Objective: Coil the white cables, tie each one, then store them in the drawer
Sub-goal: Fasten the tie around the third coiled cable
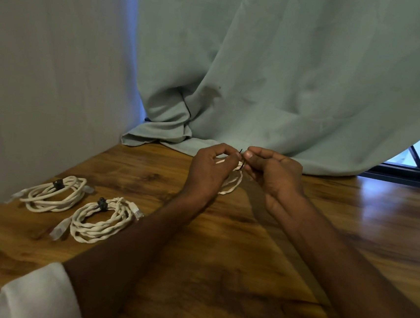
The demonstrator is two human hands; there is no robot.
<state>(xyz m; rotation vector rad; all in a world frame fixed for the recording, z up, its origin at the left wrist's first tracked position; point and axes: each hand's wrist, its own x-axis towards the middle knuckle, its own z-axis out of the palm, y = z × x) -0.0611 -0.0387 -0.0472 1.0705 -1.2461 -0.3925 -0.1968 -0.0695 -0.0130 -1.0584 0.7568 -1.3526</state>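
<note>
Pinching a thin black tie [241,158] between thumb and fingertips, both hands meet above the far middle of the wooden desk [246,252]. The left hand [209,169] curls its fingers around a coiled white cable [232,182], whose twisted loops hang down below the palm, just above the desk surface. The right hand [272,176] sits close beside it, its thumb and forefinger nipped on the tie where it crosses the top of the coil; its other fingers are curled in loosely.

Off to the left, near the desk's edge by the pale wall [46,66], two more white cables lie flat. The farther coil [54,194] is bound with a dark tie at its upper side. The nearer coil [101,219], just beside it, is also bound with a dark tie, and its clear plugs stick out at both ends.

A pale green curtain [277,62] drapes down onto the back of the desk behind the hands. A white sleeve [36,296] shows at the lower left.
</note>
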